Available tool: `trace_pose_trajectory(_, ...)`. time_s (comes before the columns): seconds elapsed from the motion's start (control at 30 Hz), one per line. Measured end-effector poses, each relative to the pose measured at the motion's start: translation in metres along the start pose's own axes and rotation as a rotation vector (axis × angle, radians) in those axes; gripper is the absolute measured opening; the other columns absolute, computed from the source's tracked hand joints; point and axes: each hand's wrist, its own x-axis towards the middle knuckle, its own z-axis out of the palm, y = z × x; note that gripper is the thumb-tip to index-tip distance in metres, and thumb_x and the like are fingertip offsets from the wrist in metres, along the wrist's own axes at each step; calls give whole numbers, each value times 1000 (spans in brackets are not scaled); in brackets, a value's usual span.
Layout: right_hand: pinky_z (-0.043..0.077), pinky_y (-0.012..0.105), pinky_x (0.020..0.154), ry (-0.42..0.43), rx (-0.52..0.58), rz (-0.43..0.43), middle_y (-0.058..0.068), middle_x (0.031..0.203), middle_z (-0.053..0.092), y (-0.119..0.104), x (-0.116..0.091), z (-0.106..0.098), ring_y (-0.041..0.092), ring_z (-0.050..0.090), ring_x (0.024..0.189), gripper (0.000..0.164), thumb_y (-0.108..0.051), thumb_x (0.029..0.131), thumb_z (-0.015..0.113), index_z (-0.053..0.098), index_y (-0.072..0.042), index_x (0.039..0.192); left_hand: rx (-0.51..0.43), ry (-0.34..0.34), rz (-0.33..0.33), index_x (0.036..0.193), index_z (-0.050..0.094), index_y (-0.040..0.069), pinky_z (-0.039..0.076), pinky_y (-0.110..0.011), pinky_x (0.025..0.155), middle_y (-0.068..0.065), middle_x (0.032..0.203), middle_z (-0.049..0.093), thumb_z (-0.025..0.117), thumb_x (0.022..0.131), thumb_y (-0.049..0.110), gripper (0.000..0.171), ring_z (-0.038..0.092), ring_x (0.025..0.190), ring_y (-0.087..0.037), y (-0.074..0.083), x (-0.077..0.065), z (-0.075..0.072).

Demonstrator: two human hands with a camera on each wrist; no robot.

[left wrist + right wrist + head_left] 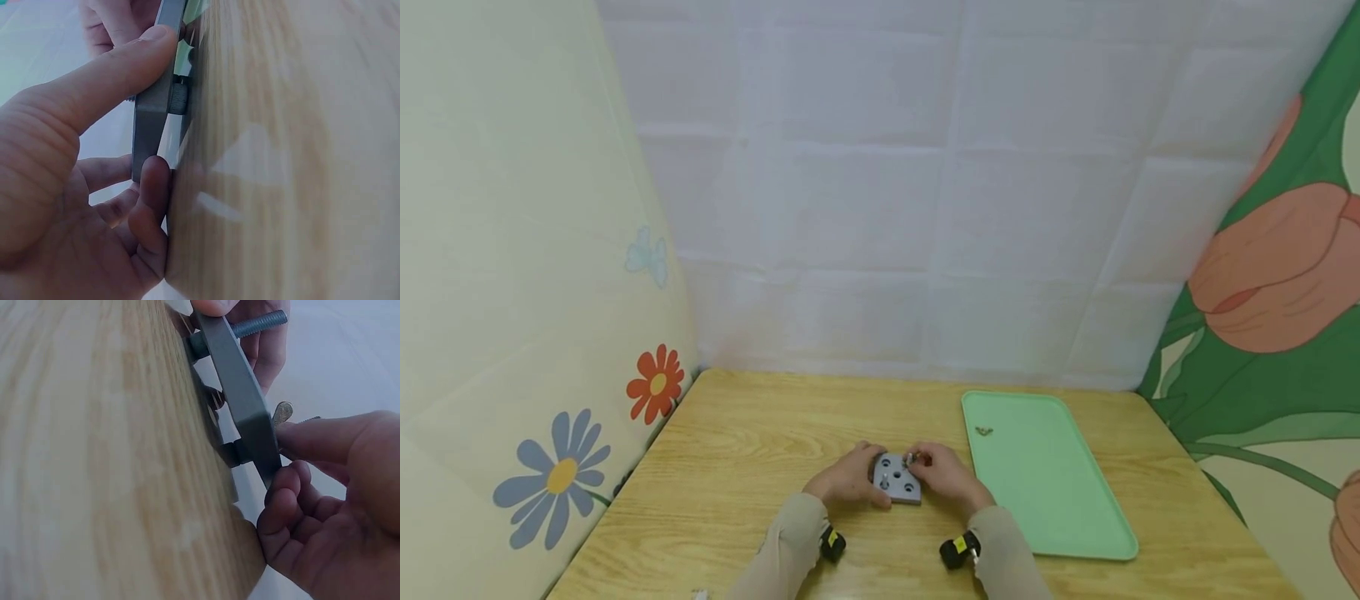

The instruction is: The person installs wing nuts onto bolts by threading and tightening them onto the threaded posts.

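A grey metal plate (897, 492) with several holes is held just above the wooden table, its bolt heads facing down. My left hand (850, 477) grips its left side, with the thumb (134, 62) along the near edge. A threaded bolt (259, 325) stands up through the plate on the left, bare of any nut. At the plate's far right, my right hand (946, 473) pinches a wing nut (283, 412) on a second bolt, whose tip shows past the fingers. Knurled bolt heads (179, 97) stick out underneath. The fingers hide most of that wing nut.
A light green tray (1045, 500) lies to the right of my right hand. On its far left part sits a small brassy piece, apparently another wing nut (983, 431). A small pale object (701, 594) shows at the table's near edge. Cloth walls enclose the table (737, 433).
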Motion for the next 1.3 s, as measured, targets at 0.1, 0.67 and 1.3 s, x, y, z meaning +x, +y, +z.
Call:
trace_pose_trajectory(0.1, 38, 29, 59, 15, -2, 3, -3, 73, 51, -1, 1, 1, 13, 45, 66, 4, -18, 86, 57, 59, -16, 88, 0, 0, 4, 131, 38, 12, 37, -34, 82, -1, 114, 41, 74, 63, 47, 84, 44, 96, -12, 0, 1, -1)
trace_pose_trajectory(0.67, 39, 30, 59, 54, 196, 193, 3, 80, 53, -3, 2, 2, 16, 48, 71, 14, -6, 85, 44, 57, -8, 89, -30, -4, 1, 131, 38, 12, 37, -32, 80, 2, 111, 41, 75, 63, 44, 84, 44, 92, -10, 0, 0, 0)
trace_pose_trajectory(1.3, 38, 28, 55, 11, 33, 32, -1, 71, 50, -2, 0, 1, 14, 45, 62, 7, -12, 85, 57, 58, -14, 91, -37, -6, -6, 130, 39, 12, 37, -34, 83, -1, 116, 41, 76, 62, 44, 84, 44, 98, -12, 0, 1, 0)
